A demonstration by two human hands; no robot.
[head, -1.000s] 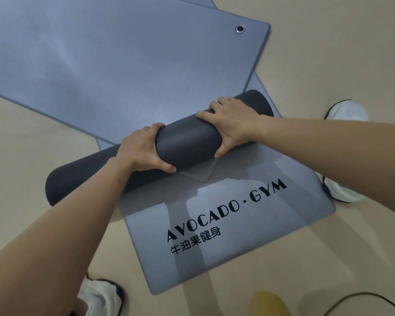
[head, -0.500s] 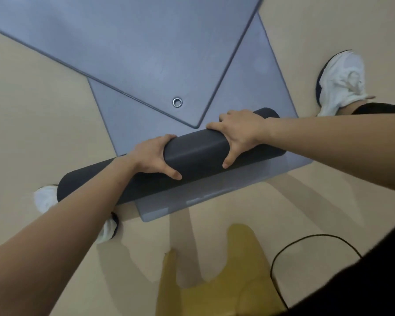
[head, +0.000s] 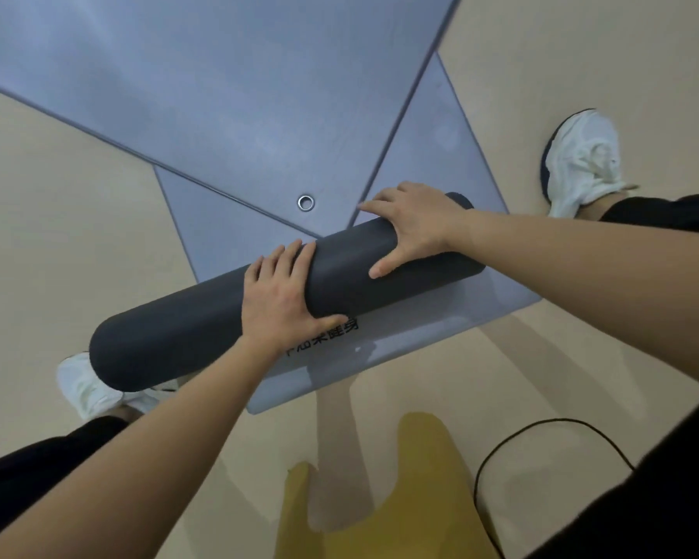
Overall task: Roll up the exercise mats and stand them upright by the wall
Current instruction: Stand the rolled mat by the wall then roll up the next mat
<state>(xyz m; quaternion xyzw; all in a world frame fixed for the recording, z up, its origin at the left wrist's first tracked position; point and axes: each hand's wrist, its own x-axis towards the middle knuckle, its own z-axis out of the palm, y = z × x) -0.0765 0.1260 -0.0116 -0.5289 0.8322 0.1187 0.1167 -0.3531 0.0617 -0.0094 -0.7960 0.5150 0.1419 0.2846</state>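
Observation:
A dark grey rolled mat (head: 202,328) lies slantwise across the floor in front of me. Its flat lilac end (head: 380,357), with black printed characters partly showing, sticks out from under the roll toward me. My left hand (head: 283,300) presses on the middle of the roll, fingers straight over the top and thumb on the near side. My right hand (head: 412,227) rests near the roll's right end, fingers spread over the top. Beyond the roll a large flat lilac mat (head: 218,94) with a metal eyelet (head: 306,202) lies unrolled.
Another flat lilac mat (head: 432,155) lies under the large one. My white shoes stand at the left (head: 85,389) and right (head: 582,155) of the roll. A yellow cloth (head: 380,498) and a black cable (head: 541,425) are near me over the beige floor (head: 57,215).
The roll has come toward me over the printed logo, leaving a short flat strip. My fingers have straightened from a curled grip to lying over the top of the roll.

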